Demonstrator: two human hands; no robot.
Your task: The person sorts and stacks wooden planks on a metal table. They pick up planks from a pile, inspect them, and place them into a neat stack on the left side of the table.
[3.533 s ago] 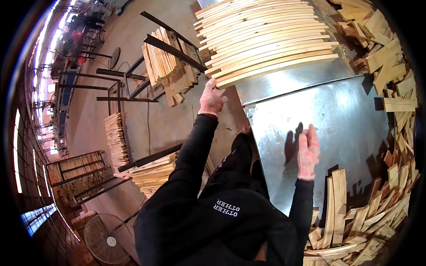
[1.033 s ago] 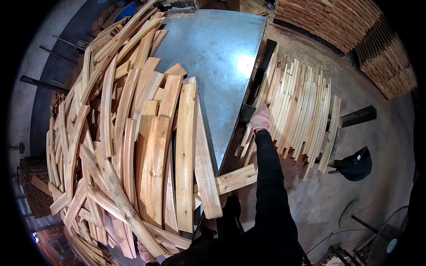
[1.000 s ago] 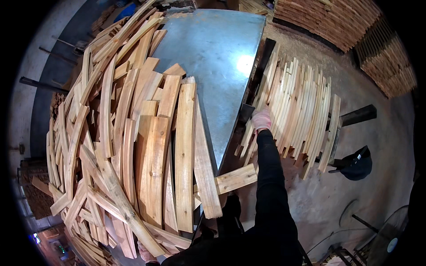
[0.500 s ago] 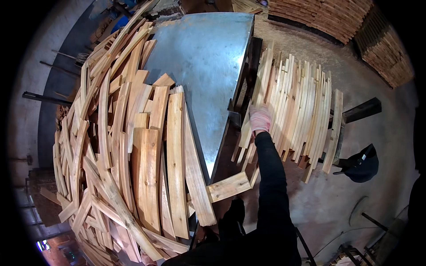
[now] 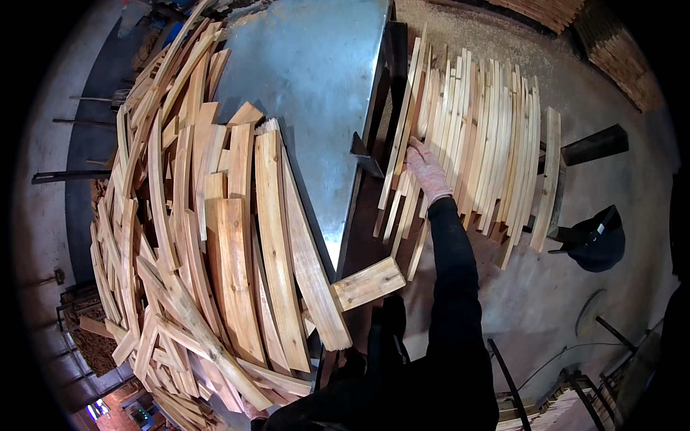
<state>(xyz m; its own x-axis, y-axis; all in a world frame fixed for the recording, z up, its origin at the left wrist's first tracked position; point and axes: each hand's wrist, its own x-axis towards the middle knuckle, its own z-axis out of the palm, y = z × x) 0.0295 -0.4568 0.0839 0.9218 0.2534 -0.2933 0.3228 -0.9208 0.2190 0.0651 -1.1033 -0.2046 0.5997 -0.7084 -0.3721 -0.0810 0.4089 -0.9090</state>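
Note:
My right hand (image 5: 429, 172), in a pinkish glove, rests at the left side of a row of light wooden strips (image 5: 471, 136). Its fingers look stretched out, with the tips against the narrow strips at that edge, and I see no firm grip. The outermost strip (image 5: 399, 129) stands narrow side up, just left of the fingertips. Only a small gloved part of my left hand (image 5: 254, 411) shows at the bottom, by the lower ends of a large pile of boards (image 5: 241, 280). Its fingers are hidden.
A metal tabletop (image 5: 309, 79) lies between the pile and the row. One short board (image 5: 369, 284) juts across its near corner. Right of the row are a separate strip (image 5: 548, 179), a dark metal beam (image 5: 595, 145) and a dark cap (image 5: 598, 241). Stacked wood stands at the far right.
The board under my right hand lay broad face up and now shows its narrow edge at the row's left side. My fingers have stretched out. The whole view has shifted slightly.

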